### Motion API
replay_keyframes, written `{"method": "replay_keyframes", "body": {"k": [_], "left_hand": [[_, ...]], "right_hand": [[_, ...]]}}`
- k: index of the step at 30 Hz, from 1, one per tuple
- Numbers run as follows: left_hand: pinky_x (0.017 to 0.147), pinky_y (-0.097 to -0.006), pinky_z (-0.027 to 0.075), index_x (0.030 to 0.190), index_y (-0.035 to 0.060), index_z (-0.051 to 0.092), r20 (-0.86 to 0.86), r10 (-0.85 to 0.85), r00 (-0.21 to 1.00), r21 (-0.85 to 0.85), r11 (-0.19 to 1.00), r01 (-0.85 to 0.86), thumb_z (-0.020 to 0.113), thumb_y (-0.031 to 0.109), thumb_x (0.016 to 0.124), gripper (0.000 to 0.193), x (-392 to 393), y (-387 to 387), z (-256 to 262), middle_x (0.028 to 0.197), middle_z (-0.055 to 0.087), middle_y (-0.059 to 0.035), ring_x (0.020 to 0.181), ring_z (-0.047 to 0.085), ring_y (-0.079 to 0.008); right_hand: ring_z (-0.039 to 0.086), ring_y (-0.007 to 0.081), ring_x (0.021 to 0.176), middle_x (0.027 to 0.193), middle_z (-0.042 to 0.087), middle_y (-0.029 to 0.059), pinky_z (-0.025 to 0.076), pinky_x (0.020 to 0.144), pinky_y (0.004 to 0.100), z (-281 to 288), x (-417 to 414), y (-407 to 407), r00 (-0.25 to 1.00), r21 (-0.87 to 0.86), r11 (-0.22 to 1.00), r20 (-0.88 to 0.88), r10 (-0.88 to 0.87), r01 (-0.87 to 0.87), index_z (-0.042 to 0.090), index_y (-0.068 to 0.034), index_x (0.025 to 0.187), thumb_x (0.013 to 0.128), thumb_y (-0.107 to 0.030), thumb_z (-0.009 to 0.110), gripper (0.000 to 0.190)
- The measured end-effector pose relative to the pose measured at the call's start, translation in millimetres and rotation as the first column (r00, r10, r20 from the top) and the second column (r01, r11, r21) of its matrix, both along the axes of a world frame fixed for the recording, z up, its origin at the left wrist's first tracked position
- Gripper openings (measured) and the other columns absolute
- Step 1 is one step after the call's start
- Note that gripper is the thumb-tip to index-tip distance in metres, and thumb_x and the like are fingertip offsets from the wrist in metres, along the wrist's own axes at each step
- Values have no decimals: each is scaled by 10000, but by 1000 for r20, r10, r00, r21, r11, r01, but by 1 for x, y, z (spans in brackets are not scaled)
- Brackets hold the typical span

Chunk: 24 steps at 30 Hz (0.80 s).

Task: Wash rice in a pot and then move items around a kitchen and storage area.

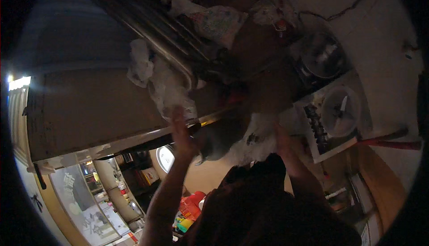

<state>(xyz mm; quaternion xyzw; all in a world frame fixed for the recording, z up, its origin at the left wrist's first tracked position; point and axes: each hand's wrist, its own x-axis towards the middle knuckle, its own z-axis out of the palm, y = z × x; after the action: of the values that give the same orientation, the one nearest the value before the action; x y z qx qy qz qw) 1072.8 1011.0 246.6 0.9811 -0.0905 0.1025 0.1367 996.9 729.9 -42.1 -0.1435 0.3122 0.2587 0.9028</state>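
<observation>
The scene is dim and blurred. My left hand [182, 135] is raised at the counter's front edge, its fingers pointing away from me by a crumpled translucent plastic bag [169, 93]. Whether it touches the bag is unclear. My right hand [284, 142] is beside a whitish plastic bag [256, 137] that hangs low in front of my body; any grip on it is hidden in shadow. Between my hands, a dark grey, soft-looking item [218, 142] adjoins this bag. A smaller white crumpled bag [140, 62] lies farther back on the brown counter top [87, 108].
Long shiny rails [161, 45] run diagonally behind the bags. A printed plastic bag [218, 23] lies beyond them. At right are a shiny round vessel [323, 56], a round bowl [340, 112] with a white-handled utensil, and a red bar [388, 143]. Red bags [192, 205] sit below.
</observation>
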Motion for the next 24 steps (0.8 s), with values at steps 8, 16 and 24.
{"method": "replay_keyframes", "body": {"k": [8,16,24], "left_hand": [[973,-370,505,1462,68,456,-839,-170,517,-344,901,-263,683,294,936,616,-56,-52,-65,1303,593,-166,1212,578,-241],[642,-297,486,1116,52,676,-846,142,514,-385,505,-773,572,326,1001,315,-69,-8,-56,819,636,-8,736,572,-88],[644,-312,484,1096,70,699,-524,45,851,-510,784,-355,624,304,965,278,-95,20,-58,832,662,-75,711,579,-110]], "right_hand": [[529,281,1257,1362,558,127,416,1071,402,-120,43,-3,586,-803,489,589,557,341,483,-27,1396,921,-356,640,599],[521,360,1264,1319,576,165,434,1070,421,121,144,-32,843,-936,351,205,498,21,545,-79,1334,804,-277,764,607],[627,285,1116,1164,660,145,496,964,383,188,95,57,256,-973,171,128,958,-154,610,-60,1249,883,-183,656,389]]}}
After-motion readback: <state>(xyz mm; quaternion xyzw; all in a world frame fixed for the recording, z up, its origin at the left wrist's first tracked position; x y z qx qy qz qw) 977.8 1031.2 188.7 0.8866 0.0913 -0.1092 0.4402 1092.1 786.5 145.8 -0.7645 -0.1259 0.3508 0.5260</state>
